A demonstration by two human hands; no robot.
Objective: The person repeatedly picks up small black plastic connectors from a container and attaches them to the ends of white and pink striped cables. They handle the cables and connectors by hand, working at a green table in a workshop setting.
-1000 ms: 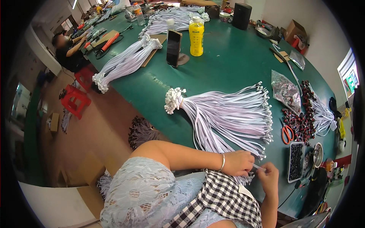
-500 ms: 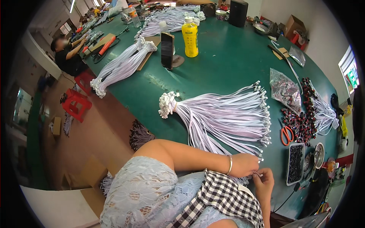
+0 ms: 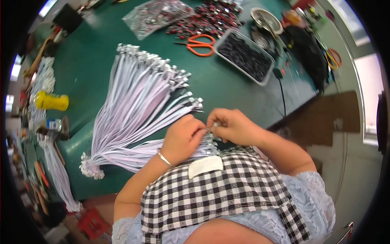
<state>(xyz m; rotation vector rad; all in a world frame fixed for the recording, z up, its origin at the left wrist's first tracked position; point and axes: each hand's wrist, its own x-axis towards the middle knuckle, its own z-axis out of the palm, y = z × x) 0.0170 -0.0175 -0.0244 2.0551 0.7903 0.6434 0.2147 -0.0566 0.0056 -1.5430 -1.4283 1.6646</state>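
A fan of white flat cables (image 3: 130, 97) lies on the green table, gathered at its lower left end in a cluster of white connectors (image 3: 92, 166). More connectors tip the loose ends at the top. My left hand (image 3: 185, 136), with a bangle at the wrist, is closed in a pinch over the nearest strands. Fingertip to fingertip with it, my right hand (image 3: 231, 125) is also closed in a pinch. Between them is a small white cable end, mostly hidden by the fingers. Several other connector ends (image 3: 211, 144) hang just below the hands, against the checked apron (image 3: 211, 191).
Orange-handled scissors (image 3: 201, 44) lie beyond the hands, beside a clear tray (image 3: 266, 81) of small black parts. Behind are a plastic bag (image 3: 156, 16) and a heap of red-and-black parts (image 3: 211, 20). A yellow bottle (image 3: 52, 101) and another cable bundle (image 3: 59, 175) are at left.
The view has swung to the right and down, so the table appears turned. My hands remain together in a pinch at the cable end.
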